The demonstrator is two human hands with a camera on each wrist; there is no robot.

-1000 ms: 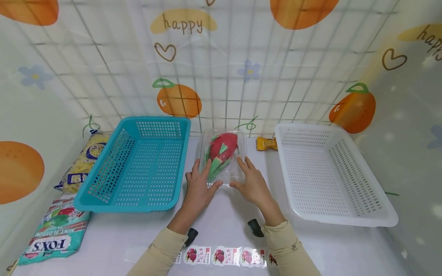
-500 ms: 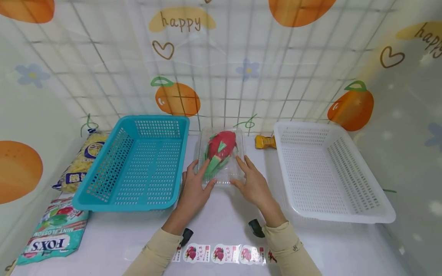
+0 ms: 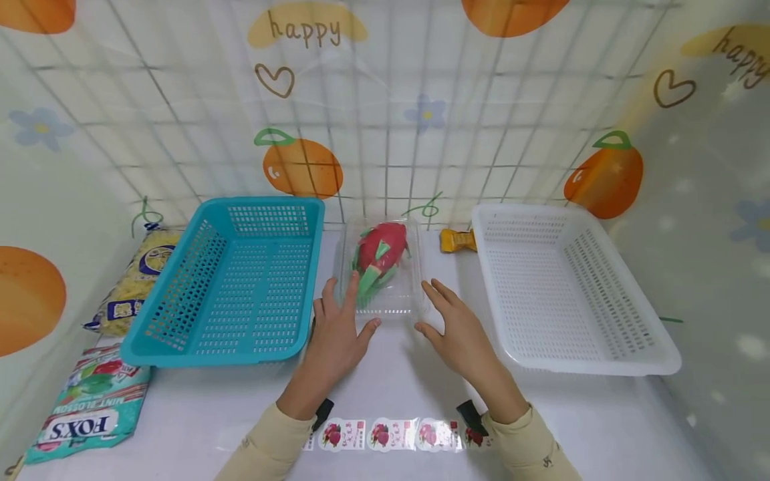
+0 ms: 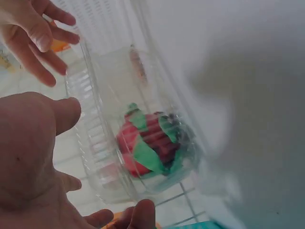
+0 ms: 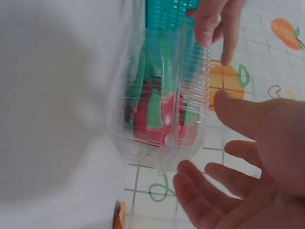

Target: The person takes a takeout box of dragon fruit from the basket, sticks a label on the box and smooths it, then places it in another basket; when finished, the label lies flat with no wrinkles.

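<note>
A red and green dragon fruit (image 3: pixel 388 246) lies inside a clear plastic clamshell box (image 3: pixel 402 297) on the white table. The box's lid is down over the fruit. At its front left corner is my left hand (image 3: pixel 334 337), fingers spread, the index fingertip at the box's edge; whether it touches I cannot tell. My right hand (image 3: pixel 462 337) hovers just right of the box, apart from it, with fingers extended. In the right wrist view the box (image 5: pixel 162 109) stands clear of the right fingers. Neither hand holds anything.
A teal basket (image 3: pixel 313 267) stands left and a white basket (image 3: pixel 490 287) right. A yellow packet (image 3: pixel 457 240) touches the white basket. Pasta-like bag (image 3: pixel 129 284) and a FOX'S bag (image 3: pixel 90 407) lie far left. Dragon-fruit stickers (image 3: pixel 391 435) line the front.
My right hand has moved rightward, away from the box. The left hand has drawn back slightly from the box's side. The head view has shifted a little; the fruit stays in the box.
</note>
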